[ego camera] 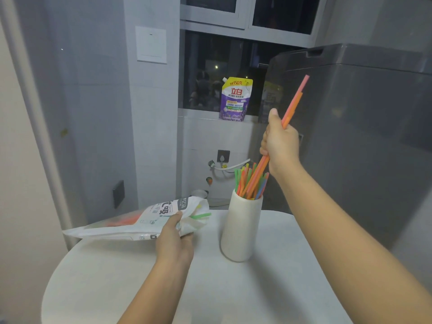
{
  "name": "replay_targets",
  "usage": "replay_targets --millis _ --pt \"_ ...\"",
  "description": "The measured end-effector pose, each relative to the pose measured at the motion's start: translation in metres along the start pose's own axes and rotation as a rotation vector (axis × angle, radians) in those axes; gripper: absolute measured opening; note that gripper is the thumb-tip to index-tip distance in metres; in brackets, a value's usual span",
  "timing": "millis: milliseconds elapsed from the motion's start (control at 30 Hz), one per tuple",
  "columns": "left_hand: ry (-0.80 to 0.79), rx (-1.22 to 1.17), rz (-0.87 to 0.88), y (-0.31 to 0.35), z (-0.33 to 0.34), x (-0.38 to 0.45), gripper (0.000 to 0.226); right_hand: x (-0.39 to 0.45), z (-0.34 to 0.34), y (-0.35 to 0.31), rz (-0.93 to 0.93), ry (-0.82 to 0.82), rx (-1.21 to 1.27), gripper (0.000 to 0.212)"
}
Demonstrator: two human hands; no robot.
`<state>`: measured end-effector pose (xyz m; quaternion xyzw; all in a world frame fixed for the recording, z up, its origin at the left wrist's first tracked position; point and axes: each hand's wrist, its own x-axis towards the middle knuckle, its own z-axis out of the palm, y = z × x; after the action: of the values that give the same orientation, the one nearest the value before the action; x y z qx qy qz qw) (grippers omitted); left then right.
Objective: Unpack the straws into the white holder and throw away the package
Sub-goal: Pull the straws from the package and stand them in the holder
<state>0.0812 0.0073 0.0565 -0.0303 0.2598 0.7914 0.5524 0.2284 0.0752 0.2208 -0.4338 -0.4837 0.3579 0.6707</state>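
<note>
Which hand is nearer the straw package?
Left. The left hand grips the straw package at its open end; the right hand is up above the white holder, gripping orange straws.

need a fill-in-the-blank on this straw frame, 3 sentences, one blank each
1. The right hand lowers a few straws into the white ____.
2. The left hand grips the ____, lifted off the table.
3. A ____ straw sticks out of the package's open end.

Missing words: holder; package; green
</note>
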Motion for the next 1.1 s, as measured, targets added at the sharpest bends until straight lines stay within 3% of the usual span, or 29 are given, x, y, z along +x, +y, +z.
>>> replay_targets --millis 133,367,500,667,733,900,967,1033,1100 --pt "0.009 0.0 0.005 0.001 0.001 0.0 0.043 -0.002 0.001 0.031 0.014 -0.043 -0.17 0.046" --pt "0.016 -0.01 0.014 0.003 0.001 0.003 0.047 -0.006 -0.007 0.056 -0.297 -0.019 -0.477 0.03" --pt "0.018 -0.014 0.012 0.002 0.001 0.004 0.042 -0.001 -0.013 0.063 -0.464 -0.027 -0.825 0.047" --pt "-0.014 0.019 0.008 0.001 0.0 0.004 0.041 0.003 -0.024 0.081 -0.362 -0.219 -1.155 0.055" --pt "-0.02 0.023 0.007 0.001 -0.001 0.004 0.039 0.003 -0.026 0.081 -0.376 -0.206 -1.117 0.061" --pt "-0.029 0.03 0.013 0.001 -0.001 0.003 0.037 -0.001 -0.024 0.063 -0.473 -0.09 -0.594 0.071" --pt "-0.024 0.03 0.015 0.001 0.0 0.004 0.042 -0.004 -0.022 0.055 -0.621 -0.069 -0.623 0.059" --pt "-0.019 0.031 0.016 0.001 0.0 0.005 0.046 -0.008 -0.022 0.055 -0.723 -0.125 -0.817 0.05" --pt "-0.025 0.029 0.018 0.002 0.001 0.005 0.046 -0.014 -0.023 0.062 -0.698 -0.249 -1.023 0.05"
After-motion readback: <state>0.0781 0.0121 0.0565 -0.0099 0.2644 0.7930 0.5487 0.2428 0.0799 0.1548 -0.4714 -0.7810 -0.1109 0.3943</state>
